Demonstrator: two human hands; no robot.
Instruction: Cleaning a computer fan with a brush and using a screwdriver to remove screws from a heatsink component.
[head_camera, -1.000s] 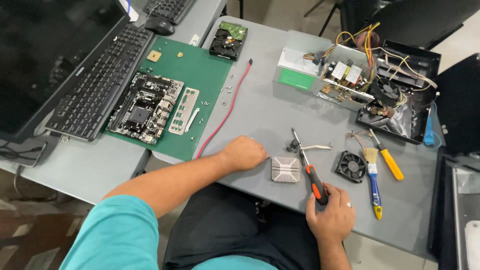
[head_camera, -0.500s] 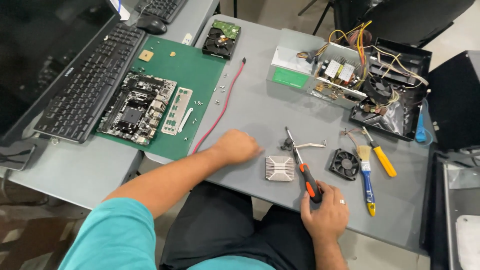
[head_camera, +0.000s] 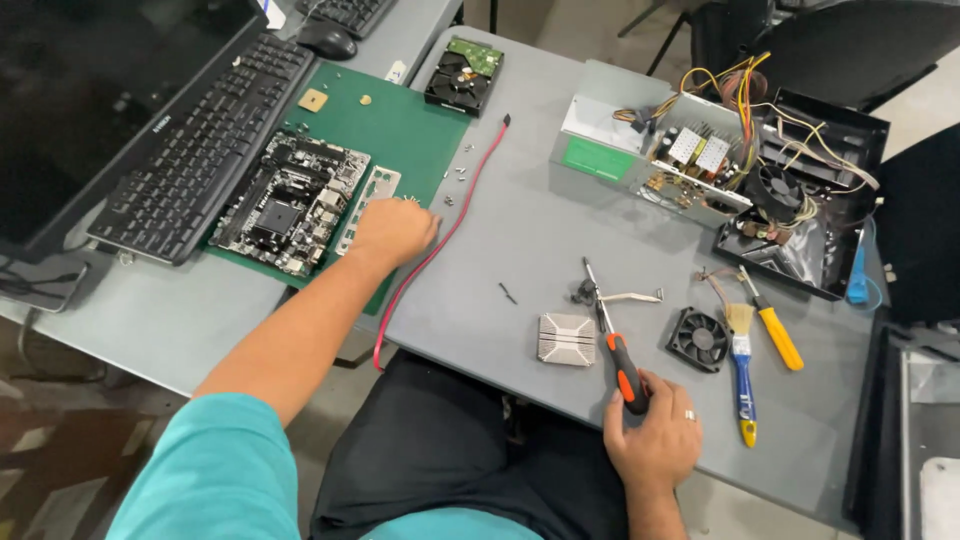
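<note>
Fingers of the left hand (head_camera: 392, 230) are curled downward over the right part of the green rectangular work mat (head_camera: 400, 130), knuckles up; whether they pinch anything underneath cannot be told. That hand sits just beside the silver metal port plate (head_camera: 362, 200) and the dark square circuit board (head_camera: 285, 200) lying on the mat, with a thin red cable (head_camera: 450, 225) running past its right side and a few small loose screws (head_camera: 455, 175) scattered near it. Fingers of the right hand (head_camera: 655, 440) are closed around the orange-and-black handle of a screwdriver (head_camera: 620, 355), whose shaft lies flat on the grey desk (head_camera: 520, 230), pointing away from the person. Its tip lies near a small black part. Just left of the shaft rests a square silver finned heatsink (head_camera: 566, 338); to the right lie a small black fan (head_camera: 698, 338), a blue-handled brush (head_camera: 742, 375) and a yellow-handled tool (head_camera: 772, 325). Further back stands an opened grey power supply box (head_camera: 640, 150) with coloured wires.
</note>
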